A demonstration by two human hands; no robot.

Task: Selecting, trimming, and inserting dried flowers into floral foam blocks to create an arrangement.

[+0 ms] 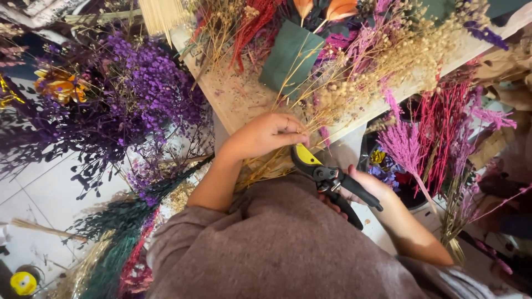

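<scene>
Left hand: the left hand point(265, 134) is curled shut round a bunch of dried beige stems point(327, 97), pinching them together at the near edge of the wooden worktable point(235, 102); a ring shows on one finger.
Dried stems: they fan out up and to the right from the fist across the table, seed heads spread wide; the cut ends hang off the near edge, below the hand.
Right hand: the right hand point(363, 188) is wrapped round the black handles of the pruning shears point(327, 174) — fingers closed on the grip, just off the table's near edge.
Pruning shears: yellow head, black handles; the head points up-left and lies right beside the stems under the left fist. Whether the blades touch the stems — cannot tell.
Green block: a dark green floral foam block point(291, 55) lies further back on the table, behind the stems.
Left of the table: purple dried flowers point(144, 83) over a white tiled floor point(39, 188).
Right of the table: pink plumes point(407, 144) standing close by.
</scene>
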